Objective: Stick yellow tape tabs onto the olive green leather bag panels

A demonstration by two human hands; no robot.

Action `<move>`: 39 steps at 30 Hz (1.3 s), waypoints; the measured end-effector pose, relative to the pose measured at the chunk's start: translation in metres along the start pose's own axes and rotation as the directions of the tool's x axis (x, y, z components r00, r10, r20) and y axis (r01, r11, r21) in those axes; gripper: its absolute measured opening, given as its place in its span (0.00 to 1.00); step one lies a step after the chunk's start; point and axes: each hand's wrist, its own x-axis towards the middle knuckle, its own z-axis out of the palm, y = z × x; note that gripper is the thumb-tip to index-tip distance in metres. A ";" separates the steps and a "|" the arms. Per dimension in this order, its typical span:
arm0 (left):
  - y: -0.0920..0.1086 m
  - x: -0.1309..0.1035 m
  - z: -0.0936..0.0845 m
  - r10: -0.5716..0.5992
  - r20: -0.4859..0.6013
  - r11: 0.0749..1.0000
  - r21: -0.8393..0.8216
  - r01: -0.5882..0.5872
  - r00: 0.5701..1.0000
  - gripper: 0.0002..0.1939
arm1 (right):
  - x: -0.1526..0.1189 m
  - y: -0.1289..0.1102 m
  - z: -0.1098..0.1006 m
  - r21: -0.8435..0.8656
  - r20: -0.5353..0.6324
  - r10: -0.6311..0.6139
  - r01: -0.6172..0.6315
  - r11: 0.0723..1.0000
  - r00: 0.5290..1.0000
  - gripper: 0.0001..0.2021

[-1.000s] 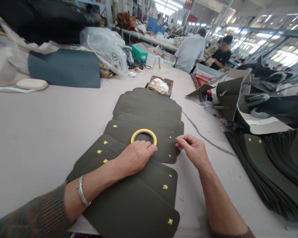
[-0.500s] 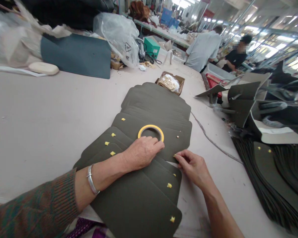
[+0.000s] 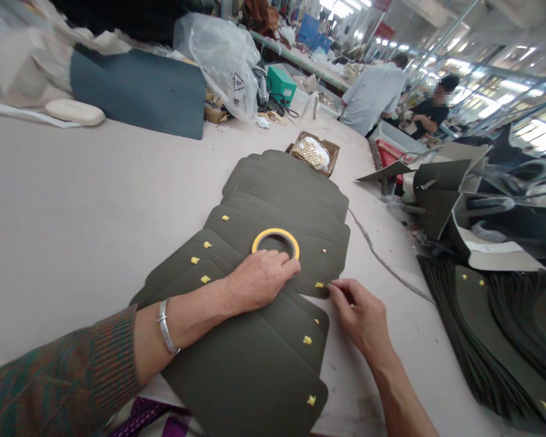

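Note:
Dark olive panels (image 3: 255,364) lie overlapped on the pale table, several with small yellow tape pieces. My left hand (image 3: 261,279) has its fingers closed on the near side of a yellow tape roll (image 3: 277,232), which rests on an upper panel. At that panel's right edge, my right hand (image 3: 359,309) holds thumb and forefinger pinched together; whatever is between the tips is too small to make out. A yellow tape piece (image 3: 319,284) sits on the panel just left of those fingertips. Farther up is a small metal stud (image 3: 324,250).
A small box (image 3: 332,150) of gold beads stands beyond the panels. Stacked dark strips (image 3: 491,340) and loose pieces lie at the right. A blue-grey sheet (image 3: 136,91), a clear plastic bag (image 3: 222,67) and a green box (image 3: 281,84) are at the back. Two people are farther off.
My right hand has moved slightly right, off the yellow tape piece, which now lies on the panel. My left hand stays on the roll. The view has shifted a little.

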 end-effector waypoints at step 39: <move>-0.006 -0.002 -0.038 0.026 -0.111 0.993 -0.108 -0.038 0.993 0.10 | 0.004 -0.008 0.007 -0.066 0.006 0.102 -0.101 0.993 0.995 0.11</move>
